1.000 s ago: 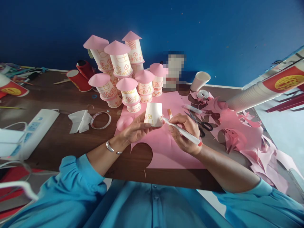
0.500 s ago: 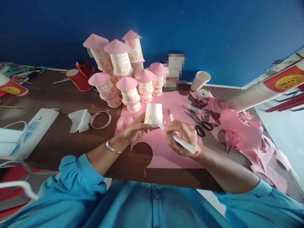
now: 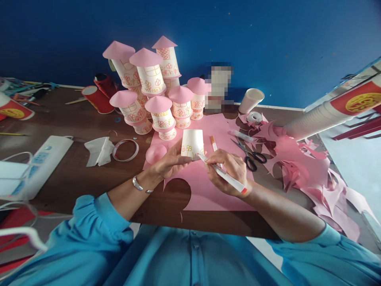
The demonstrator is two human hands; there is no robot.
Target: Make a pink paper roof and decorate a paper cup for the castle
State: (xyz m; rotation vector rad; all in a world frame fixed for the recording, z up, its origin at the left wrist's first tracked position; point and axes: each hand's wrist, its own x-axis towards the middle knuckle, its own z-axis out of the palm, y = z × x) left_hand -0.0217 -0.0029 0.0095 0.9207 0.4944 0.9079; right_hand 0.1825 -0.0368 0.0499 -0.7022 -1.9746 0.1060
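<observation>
The fingers [image 3: 178,158] of the left hand [image 3: 171,163] are closed around the lower edge of a small white paper cup [image 3: 192,143], which stands upside down above them with its wide rim in the grip and yellow flowers drawn on its side. The thumb lies along the rim toward the right. The right hand [image 3: 228,172] pinches a white marker [image 3: 223,174] between thumb and forefingers; its tip touches the cup's rim just right of the left thumb, and its red-banded tail points down toward the right wrist. Both hands hover low over a pink paper sheet [image 3: 208,190] with a round hole cut from its near edge (the brown desk [image 3: 74,174] shows through). A silver bracelet [image 3: 137,184] circles the left wrist.

Just beyond the cup lies an orange marker [image 3: 213,143], and to the right a pair of black-handled scissors [image 3: 251,157] beside a pile of pink paper scraps [image 3: 297,163]. Behind the cup stands a cluster of decorated cup towers [image 3: 154,87] with pink cone roofs. Left of the sheet lie a pink dome [image 3: 156,153], a tape ring [image 3: 125,149], a crumpled white tissue [image 3: 97,151] and a white power strip [image 3: 38,165]. Near the blue wall [image 3: 268,39] a plain white cup [image 3: 251,100] lies tilted, and a long stack of cups [image 3: 327,115] reaches in from the right.
</observation>
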